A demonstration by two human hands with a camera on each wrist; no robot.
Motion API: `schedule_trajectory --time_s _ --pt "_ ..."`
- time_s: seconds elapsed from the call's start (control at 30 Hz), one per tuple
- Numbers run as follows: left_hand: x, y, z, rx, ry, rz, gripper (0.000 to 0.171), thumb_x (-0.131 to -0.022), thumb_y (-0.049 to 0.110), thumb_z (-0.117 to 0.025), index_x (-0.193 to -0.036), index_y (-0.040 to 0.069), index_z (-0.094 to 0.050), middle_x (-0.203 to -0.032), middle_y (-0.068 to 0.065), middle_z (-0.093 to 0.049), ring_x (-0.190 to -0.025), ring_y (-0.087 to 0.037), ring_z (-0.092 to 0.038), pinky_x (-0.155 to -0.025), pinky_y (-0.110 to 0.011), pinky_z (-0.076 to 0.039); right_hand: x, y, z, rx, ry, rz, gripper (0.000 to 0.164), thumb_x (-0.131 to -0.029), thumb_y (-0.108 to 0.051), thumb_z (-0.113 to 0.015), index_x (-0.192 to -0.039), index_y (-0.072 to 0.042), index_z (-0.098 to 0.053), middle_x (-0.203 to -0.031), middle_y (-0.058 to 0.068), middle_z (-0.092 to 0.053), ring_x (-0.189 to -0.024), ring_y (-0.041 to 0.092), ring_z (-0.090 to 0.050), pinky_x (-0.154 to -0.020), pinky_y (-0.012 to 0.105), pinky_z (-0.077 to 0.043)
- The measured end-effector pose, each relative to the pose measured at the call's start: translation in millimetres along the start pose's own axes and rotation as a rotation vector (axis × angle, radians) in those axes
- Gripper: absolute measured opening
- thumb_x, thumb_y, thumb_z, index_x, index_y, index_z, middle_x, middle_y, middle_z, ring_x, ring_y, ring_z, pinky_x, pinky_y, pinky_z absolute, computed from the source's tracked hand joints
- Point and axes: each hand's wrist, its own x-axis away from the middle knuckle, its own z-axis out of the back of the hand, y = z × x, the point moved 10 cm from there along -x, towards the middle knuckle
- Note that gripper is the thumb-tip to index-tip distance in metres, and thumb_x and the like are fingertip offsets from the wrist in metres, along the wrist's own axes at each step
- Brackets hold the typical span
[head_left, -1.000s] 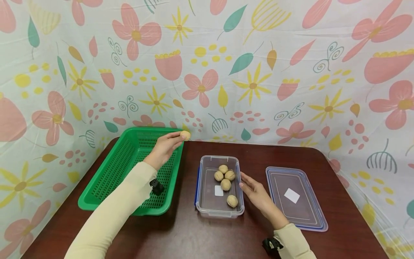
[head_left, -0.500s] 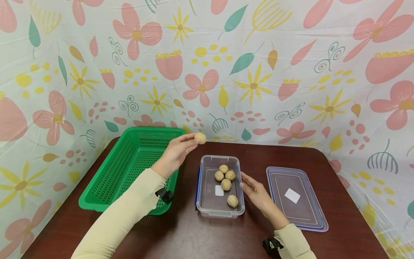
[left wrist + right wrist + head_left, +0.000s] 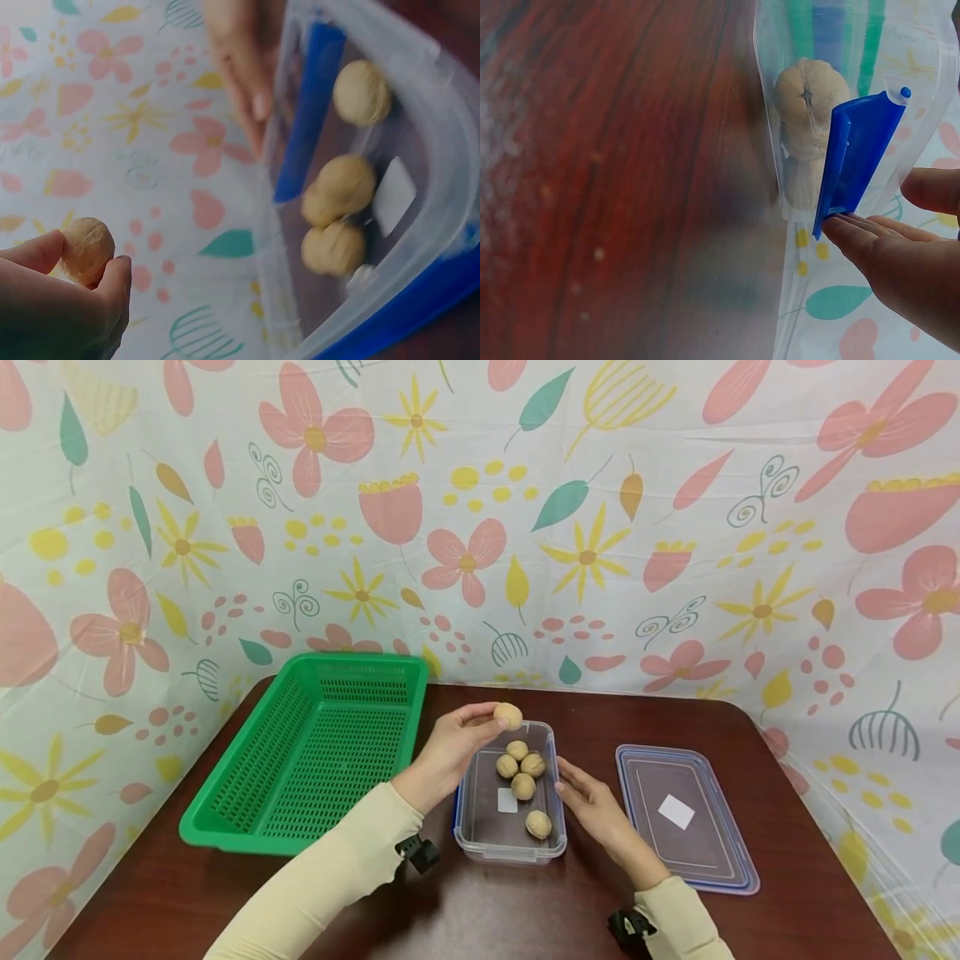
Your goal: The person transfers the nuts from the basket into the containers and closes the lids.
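Between thumb and fingertips, my left hand pinches a walnut above the far rim of a clear plastic box. The left wrist view shows this held walnut apart from the box wall. Several walnuts lie inside the box: a cluster toward the far half, one alone near the front right corner. My right hand rests along the box's right side with fingers extended. In the right wrist view its fingertips touch a blue side latch that hangs unfastened.
A green plastic basket stands on the left of the dark wooden table, with no walnuts visible in it. On the right lies a clear lid with a blue seal and a white label. A flower-print cloth hangs behind.
My left hand has carried the walnut from over the green basket's right edge rightward and nearer, to above the box's far end. My right hand stays at the box's side.
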Motion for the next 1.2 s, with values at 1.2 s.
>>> schedule_trajectory --time_s 1.2 --pt "12.2 -106.6 -6.6 -0.185 0.067 0.058 0.034 -0.078 -0.011 -0.065 -0.111 -0.014 -0.058 -0.102 -0.021 -0.064 -0.084 -0.012 -0.057 -0.073 -0.019 -0.05 -1 1 -1 -0.024 0.007 -0.006 0.05 -0.101 -0.012 -0.051 -0.147 0.001 -0.036 -0.147 0.021 -0.04 -0.135 0.031 -0.039 -0.109 0.041 -0.036"
